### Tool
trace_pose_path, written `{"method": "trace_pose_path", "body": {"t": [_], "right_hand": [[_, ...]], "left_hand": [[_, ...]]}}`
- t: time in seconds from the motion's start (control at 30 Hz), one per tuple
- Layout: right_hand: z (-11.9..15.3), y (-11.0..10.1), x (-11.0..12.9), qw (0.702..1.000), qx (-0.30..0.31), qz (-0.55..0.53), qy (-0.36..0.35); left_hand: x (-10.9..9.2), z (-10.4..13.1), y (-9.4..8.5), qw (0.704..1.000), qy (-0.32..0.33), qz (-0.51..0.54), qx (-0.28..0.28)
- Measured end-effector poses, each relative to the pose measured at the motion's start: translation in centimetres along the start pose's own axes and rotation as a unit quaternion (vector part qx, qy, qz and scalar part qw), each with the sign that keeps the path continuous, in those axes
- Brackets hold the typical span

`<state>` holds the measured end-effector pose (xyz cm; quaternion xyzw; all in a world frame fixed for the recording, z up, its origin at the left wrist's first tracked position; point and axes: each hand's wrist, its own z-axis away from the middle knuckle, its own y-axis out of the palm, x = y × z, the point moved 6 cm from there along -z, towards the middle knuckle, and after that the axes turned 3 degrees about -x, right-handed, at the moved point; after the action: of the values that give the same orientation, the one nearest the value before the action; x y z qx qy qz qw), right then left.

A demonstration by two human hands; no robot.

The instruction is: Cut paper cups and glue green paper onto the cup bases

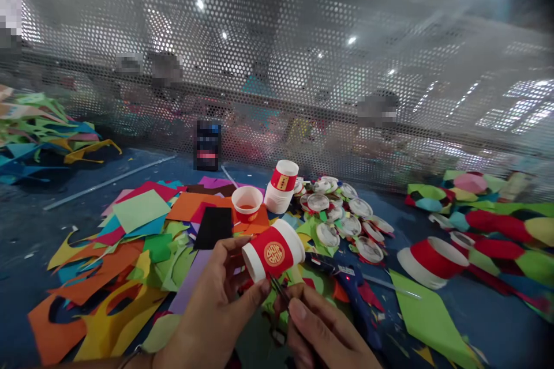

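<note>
Beyond the held cup (277, 251), the way was blocked by an open cup (246, 214), a stack (281, 187) and discs (335, 212); the far side was closed off by mesh (277, 40). Passage was offered by the table (386, 202), right of the discs.

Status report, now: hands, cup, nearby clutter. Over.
Left hand holds red-and-white paper cup, tilted. Right hand grips scissors, tips at the cup's lower edge. Paper scraps and blue glue gun close by.
</note>
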<state>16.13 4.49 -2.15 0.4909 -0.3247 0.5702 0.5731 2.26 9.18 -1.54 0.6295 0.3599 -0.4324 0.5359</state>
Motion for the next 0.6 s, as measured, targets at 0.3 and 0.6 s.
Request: {"method": "trace_pose_path", "body": {"t": [0.3, 0.6], "right_hand": [[-0.22, 0.04, -0.54, 1.0, 0.016, -0.008, 0.024], [0.33, 0.45, 0.15, 1.0, 0.007, -0.019, 0.013]], "left_hand": [[-0.18, 0.03, -0.17, 1.0, 0.006, -0.029, -0.002], [-0.35, 0.59, -0.52, 0.995, 0.015, -0.091, -0.032]]}}
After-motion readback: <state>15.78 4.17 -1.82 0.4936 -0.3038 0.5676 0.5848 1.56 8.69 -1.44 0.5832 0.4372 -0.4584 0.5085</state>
